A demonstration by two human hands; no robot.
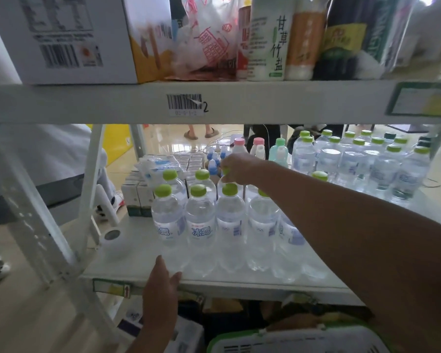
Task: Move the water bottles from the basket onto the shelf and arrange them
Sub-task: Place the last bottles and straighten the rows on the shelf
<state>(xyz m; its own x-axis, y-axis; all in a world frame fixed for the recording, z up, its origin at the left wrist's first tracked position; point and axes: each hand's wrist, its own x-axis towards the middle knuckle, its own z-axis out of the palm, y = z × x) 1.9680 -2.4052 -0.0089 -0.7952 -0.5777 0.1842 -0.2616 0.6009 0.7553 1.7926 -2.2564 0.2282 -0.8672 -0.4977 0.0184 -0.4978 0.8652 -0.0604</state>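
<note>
Water bottles [200, 220]: clear, green-capped, standing upright in two rows on the white shelf [127, 261], between the two hands; the front row stands just beyond the left hand, the back row under and beside the right hand.
Right hand [236, 170]: reached over the front row to the back row, fingers curled down round the top of a back-row bottle [225, 178] and gripping it at the cap; the forearm crosses over the right end of the front row and hides part of it.
Left hand [163, 281]: at the shelf's front edge, fingers straight and relaxed, fingertips touching the base of the leftmost front bottle [167, 220], holding nothing.
Basket [301, 338]: green-rimmed, white-walled, low down near the person, below the right forearm; what it holds cannot be told.
More bottles [362, 164]: a large green-capped group on the same shelf, beyond the right forearm.
Small cartons [138, 194]: stacked left of the right hand, behind the leftmost bottles.
Upper shelf [112, 101]: above both hands, bearing a barcode sticker [185, 104], a cardboard box [61, 39] and tall packets.
</note>
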